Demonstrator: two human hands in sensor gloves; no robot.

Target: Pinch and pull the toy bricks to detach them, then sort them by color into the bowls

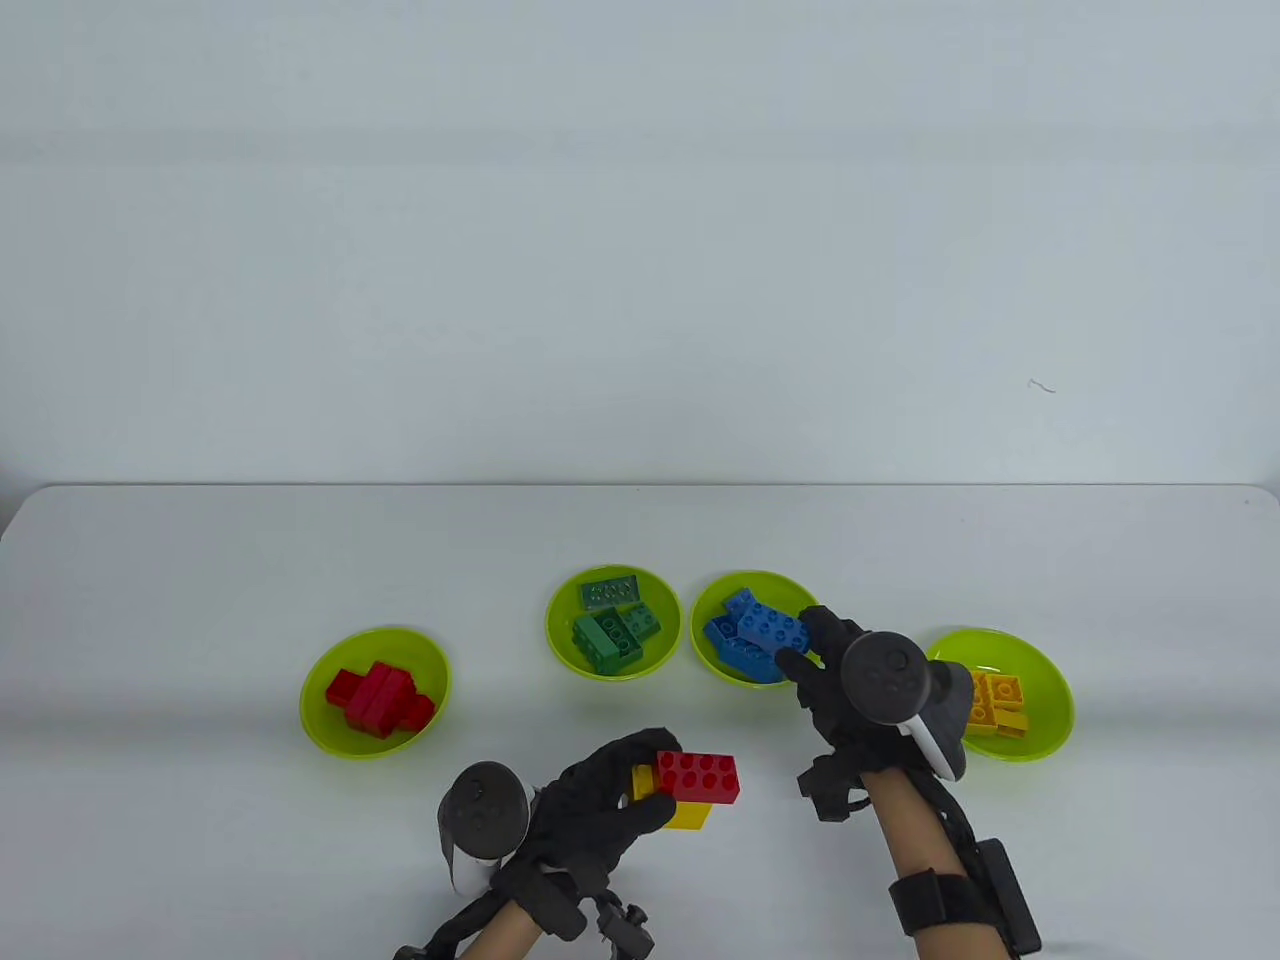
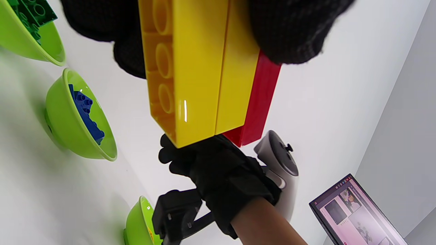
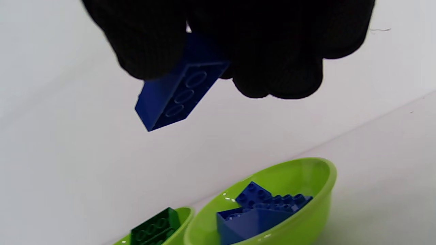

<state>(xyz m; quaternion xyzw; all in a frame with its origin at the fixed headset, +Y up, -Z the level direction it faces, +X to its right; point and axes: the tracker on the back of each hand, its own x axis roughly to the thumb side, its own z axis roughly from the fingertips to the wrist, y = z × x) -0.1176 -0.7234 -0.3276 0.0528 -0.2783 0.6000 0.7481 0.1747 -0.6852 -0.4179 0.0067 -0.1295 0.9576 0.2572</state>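
My left hand grips a small stack near the table's front: a red brick on top of yellow bricks. The left wrist view shows the yellow bricks and the red brick close up between the gloved fingers. My right hand pinches a blue brick over the bowl of blue bricks. In the right wrist view, the blue brick hangs tilted from the fingertips, above the bowl and apart from it.
Four lime bowls stand in a row: red bricks at left, green bricks, then the blue bowl, and yellow bricks at right. A laptop screen shows in the left wrist view.
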